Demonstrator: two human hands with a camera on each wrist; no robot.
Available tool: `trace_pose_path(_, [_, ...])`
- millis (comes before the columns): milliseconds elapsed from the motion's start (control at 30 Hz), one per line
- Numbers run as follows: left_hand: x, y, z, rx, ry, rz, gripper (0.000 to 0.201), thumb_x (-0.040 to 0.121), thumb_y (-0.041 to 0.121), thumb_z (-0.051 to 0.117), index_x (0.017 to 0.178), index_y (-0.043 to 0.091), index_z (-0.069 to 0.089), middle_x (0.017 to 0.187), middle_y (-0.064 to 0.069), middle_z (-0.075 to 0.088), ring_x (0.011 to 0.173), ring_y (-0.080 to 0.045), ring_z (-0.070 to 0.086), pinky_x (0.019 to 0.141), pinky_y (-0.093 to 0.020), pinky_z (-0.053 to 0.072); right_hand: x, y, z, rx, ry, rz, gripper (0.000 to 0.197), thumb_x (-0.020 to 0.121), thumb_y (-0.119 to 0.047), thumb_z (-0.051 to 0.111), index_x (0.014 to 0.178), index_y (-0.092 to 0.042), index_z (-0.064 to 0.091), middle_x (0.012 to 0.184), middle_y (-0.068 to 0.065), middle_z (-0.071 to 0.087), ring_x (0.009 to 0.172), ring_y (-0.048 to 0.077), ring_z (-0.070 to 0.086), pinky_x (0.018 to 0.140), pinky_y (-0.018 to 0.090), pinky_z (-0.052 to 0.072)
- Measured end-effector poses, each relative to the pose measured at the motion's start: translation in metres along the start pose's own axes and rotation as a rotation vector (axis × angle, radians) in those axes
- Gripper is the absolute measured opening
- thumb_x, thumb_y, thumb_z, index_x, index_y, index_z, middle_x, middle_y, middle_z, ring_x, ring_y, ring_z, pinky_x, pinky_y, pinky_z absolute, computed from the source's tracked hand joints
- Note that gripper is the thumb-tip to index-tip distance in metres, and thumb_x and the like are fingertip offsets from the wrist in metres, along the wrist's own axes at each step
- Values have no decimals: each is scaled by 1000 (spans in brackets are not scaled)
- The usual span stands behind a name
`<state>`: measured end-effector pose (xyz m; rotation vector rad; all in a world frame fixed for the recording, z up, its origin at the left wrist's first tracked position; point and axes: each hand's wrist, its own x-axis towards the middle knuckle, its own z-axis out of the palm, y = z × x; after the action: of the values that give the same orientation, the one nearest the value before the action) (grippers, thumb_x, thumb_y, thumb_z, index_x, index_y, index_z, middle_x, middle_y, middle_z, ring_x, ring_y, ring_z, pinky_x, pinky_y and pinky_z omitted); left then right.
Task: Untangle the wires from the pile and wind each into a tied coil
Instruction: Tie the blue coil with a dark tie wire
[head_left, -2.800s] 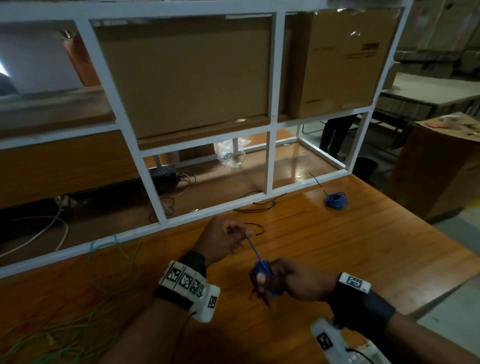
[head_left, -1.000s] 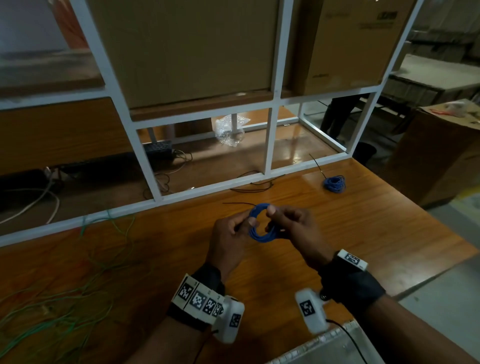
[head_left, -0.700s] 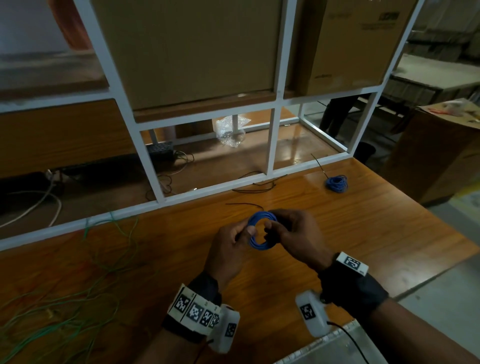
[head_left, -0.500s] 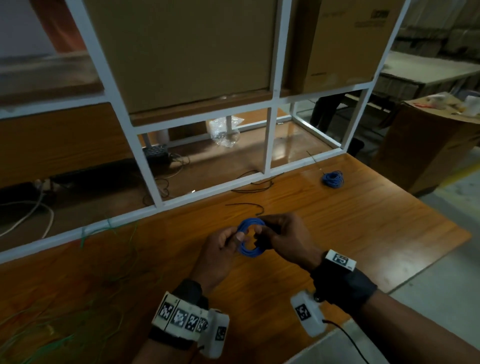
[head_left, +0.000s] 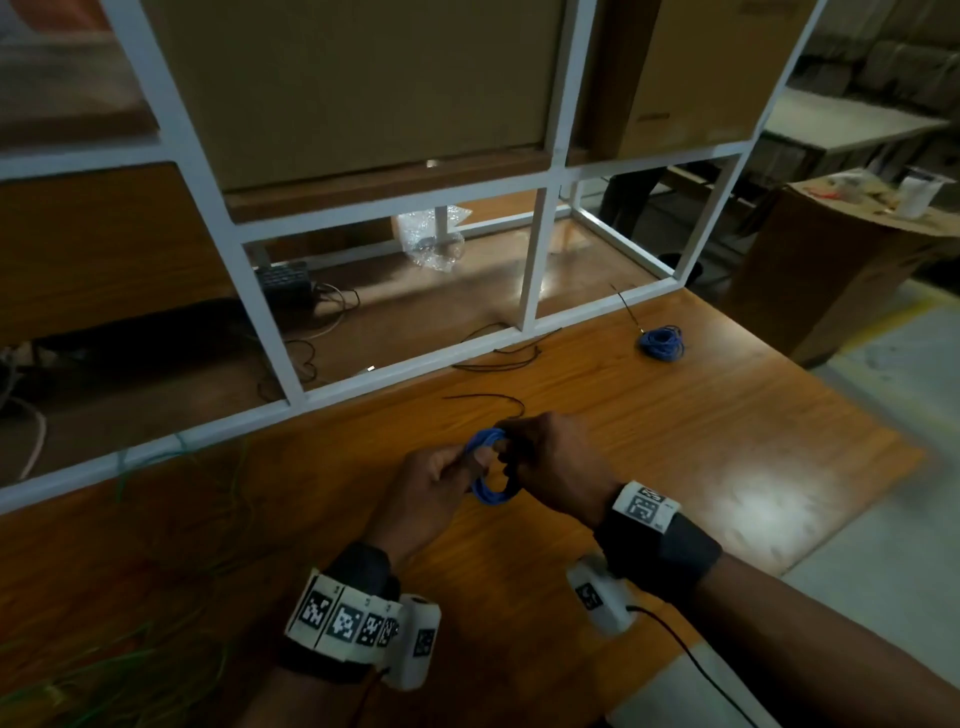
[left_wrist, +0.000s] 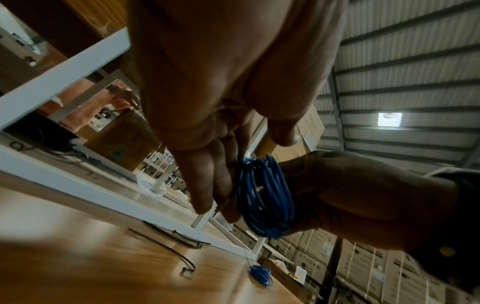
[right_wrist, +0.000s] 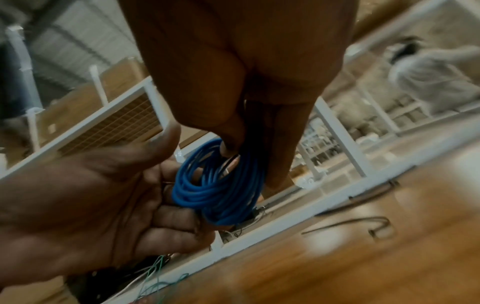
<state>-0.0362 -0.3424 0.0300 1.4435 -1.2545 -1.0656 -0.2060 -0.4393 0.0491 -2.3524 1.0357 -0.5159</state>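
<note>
Head view: blue coil held above wooden table, pinched between left hand and right hand; second blue coil far right. Left wrist: fingers flat against loops. Right wrist: thumb hooked inside ring; green wires below.

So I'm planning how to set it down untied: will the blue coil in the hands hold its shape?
Probably not fully. The blue coil is many thin loose loops, so it would likely spring open if the left hand and right hand release it. It looks light and floppy; the finished coil on the table lies flat.
</note>
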Motion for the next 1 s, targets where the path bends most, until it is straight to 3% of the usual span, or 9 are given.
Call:
trace_pose_path(167, [32, 6, 15, 6, 113, -49, 30, 93, 44, 63, 96, 18, 76, 93, -12, 75, 90, -34, 71, 83, -61, 54, 23, 31, -10, 21, -70, -87, 15, 97, -17, 61, 95, -15, 75, 75, 2, 73, 61, 15, 68, 54, 44, 56])
trace_pose_path(267, [49, 5, 24, -28, 205, -175, 18, 98, 24, 60, 97, 18, 78, 91, -5, 77, 90, -24, 74, 86, -54, 57, 42, 55, -19, 270, -166, -102, 23, 103, -25, 61, 95, -12, 77, 75, 1, 75, 63, 13, 70, 57, 40, 58])
trace_pose_path(367, [62, 4, 33, -55, 283, -285, 20, 98, 25, 59, 90, 24, 78, 89, -3, 77, 92, -26, 73, 87, -49, 58, 63, 72, -23, 403, -220, -112, 23, 102, -31, 64, 103, -14, 81, 71, -1, 74, 61, 15, 68, 52, 36, 53])
trace_pose_path(433, [68, 4, 34, -64, 346, -326, 21, 98, 27, 59, 90, 19, 76, 88, -7, 77, 90, -28, 72, 86, -47, 56, 79, 83, -22, 439, -270, -111, 29, 100, -37, 66, 91, -15, 82, 60, -4, 67, 53, 16, 62, 51, 31, 46])
trace_pose_path(567, [73, 1, 32, -46, 457, -381, 28, 98, 25, 59, 90, 2, 74, 84, -13, 73, 85, -32, 69, 80, -45, 52, 129, 123, -8, 427, -228, 79, 56, 93, -59, 65, 72, -8, 74, 68, 13, 71, 64, 35, 68, 63, 48, 59])
trace_pose_path(633, [76, -5, 29, -39, 498, -429, 31, 98, 27, 59, 98, -1, 71, 93, -24, 70, 88, -35, 66, 81, -43, 51, 152, 141, 2, 218, -190, 73, 45, 96, -44, 66, 73, -6, 73, 71, 12, 72, 65, 28, 67, 64, 44, 58])
trace_pose_path(700, [80, -12, 26, 5, 522, -472, 34, 96, 35, 61, 102, 4, 72, 96, -19, 72, 90, -32, 67, 87, -46, 54, 170, 150, 13, 10, -246, 63, 23, 96, -26, 66, 86, -8, 77, 85, 11, 75, 74, 27, 68, 67, 40, 58])
trace_pose_path(867, [85, -17, 16, 137, 560, -477, 27, 95, 40, 61, 78, 24, 73, 81, -2, 73, 80, -26, 68, 81, -48, 55, 186, 165, 52, -197, -333, 196, 21, 92, -41, 67, 87, -21, 65, 89, 2, 70, 79, 21, 65, 69, 33, 53])
trace_pose_path(1000, [83, -17, 4, 144, 575, -459, 28, 96, 41, 58, 78, 25, 72, 76, 0, 71, 75, -23, 67, 78, -45, 55, 184, 154, 54, -192, -352, 249, 19, 95, -32, 65, 98, -15, 72, 100, 7, 73, 89, 25, 68, 82, 38, 59])
